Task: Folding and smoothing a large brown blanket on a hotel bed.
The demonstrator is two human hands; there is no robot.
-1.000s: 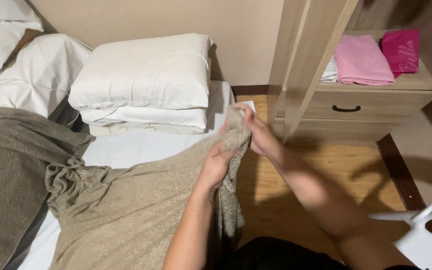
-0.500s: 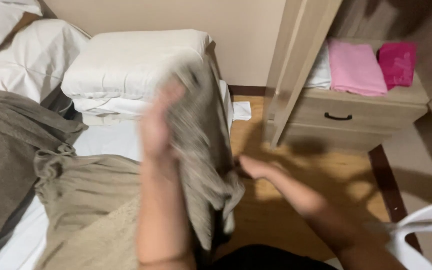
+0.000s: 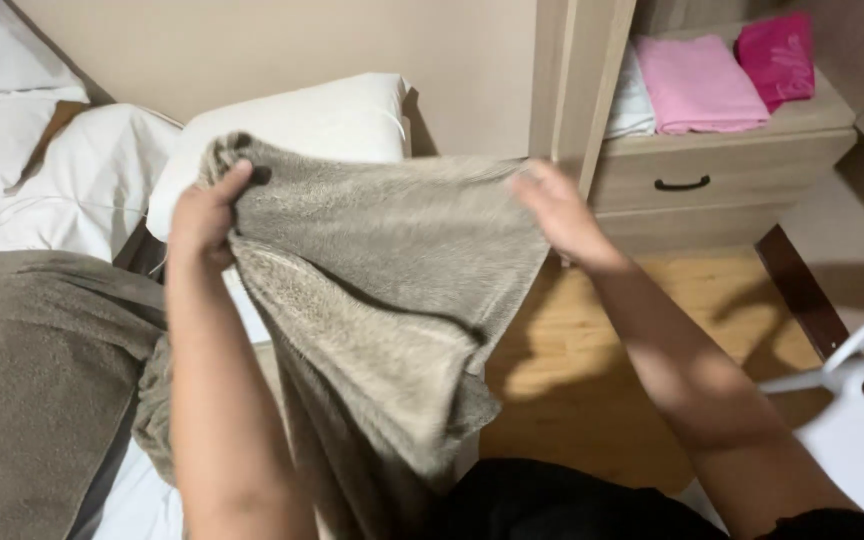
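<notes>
A grey-brown fleecy blanket [image 3: 382, 290] is held up and stretched between both hands over the bed's edge. My left hand [image 3: 207, 215] grips its upper left corner. At the upper right edge, my right hand [image 3: 557, 210] pinches the fabric. The rest of the blanket hangs down in folds toward my lap and trails onto the bed [image 3: 142, 490] at the lower left.
A folded white duvet [image 3: 322, 120] and white pillows [image 3: 12, 150] lie at the bed's head. A second grey-brown blanket [image 3: 32, 390] covers the left. A wooden drawer unit [image 3: 712, 180] holds folded pink cloths [image 3: 702, 85]. A white plastic chair [image 3: 852, 400] stands right on the wooden floor [image 3: 592, 380].
Both hands have lifted the blanket off the bed and spread apart, pulling its top edge wide between them. The left hand moved up and left, the right hand up and right.
</notes>
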